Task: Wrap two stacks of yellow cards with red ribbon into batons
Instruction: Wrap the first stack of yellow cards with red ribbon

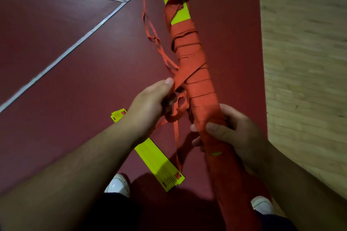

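The right hand [231, 133] grips the mostly wrapped baton [195, 73] held above the floor while the left hand [150, 103] pinches the ribbon [180, 78], which next probably needs pulling taut toward the bare yellow tip.

Loose ribbon [150, 30] strands dangle left of baton [195, 73].

Dim indoor light, soft overall blur, dark shadow at bottom centre, wide-angle bending at the edges
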The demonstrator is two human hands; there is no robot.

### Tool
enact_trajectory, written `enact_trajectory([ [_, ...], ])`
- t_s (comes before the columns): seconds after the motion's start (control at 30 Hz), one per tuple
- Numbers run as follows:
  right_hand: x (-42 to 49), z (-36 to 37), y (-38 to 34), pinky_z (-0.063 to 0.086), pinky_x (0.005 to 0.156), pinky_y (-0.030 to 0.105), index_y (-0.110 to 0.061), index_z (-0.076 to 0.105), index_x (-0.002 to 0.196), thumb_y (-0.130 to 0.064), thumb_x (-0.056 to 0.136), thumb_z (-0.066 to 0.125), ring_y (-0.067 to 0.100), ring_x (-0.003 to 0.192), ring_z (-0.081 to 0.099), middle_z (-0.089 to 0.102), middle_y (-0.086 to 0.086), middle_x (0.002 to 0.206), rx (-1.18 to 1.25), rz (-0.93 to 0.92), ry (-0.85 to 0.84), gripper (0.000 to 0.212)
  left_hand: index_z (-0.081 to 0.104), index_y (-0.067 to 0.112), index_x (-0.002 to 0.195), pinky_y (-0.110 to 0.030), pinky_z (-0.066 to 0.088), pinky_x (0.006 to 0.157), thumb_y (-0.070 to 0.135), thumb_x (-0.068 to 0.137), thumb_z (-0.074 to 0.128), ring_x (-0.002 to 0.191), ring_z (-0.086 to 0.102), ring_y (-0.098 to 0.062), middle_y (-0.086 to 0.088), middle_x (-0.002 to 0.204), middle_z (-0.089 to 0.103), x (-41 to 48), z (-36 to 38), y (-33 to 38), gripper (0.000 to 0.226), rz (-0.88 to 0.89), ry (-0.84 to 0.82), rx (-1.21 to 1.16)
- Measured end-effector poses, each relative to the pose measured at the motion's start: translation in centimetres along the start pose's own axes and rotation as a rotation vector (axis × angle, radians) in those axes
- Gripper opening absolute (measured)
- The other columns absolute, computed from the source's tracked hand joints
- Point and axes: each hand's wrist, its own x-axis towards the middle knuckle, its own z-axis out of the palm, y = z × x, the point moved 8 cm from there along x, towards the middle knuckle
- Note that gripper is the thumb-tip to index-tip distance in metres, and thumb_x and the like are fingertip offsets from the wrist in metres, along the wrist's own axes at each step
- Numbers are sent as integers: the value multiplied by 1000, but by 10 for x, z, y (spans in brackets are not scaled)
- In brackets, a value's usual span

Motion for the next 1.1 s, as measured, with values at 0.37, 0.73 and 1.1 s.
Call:
enact_trajectory([
  [0.37,-7,26,6,56,61,39,-10,70,110,-41,70,82,37,71,70,69,26,101,297,128,-222,52,74,28,79,-21,34,48,49,96,51,48,32,-15,7,64,57,-11,31,-4,35,-37,-277,-237],
  [0.73,-2,14,18,57,59,32,-8,75,94,-49,61,82,25,69,69,72,21,93,149,323,-124,53,66,19,67,-28,27,51,46,92,58,50,34,-18,-3,61,49,-9,25,-4,37,-56,-128,-327],
  [1.1,1,3,12,45,78,29,-39,40,126,-35,74,79,14,98,60,57,-19,104,-978,-77,252,65,61,22,79,-20,27,44,46,93,61,43,34,-8,7,59,40,-8,1,-6,28,-91,198,-147],
])
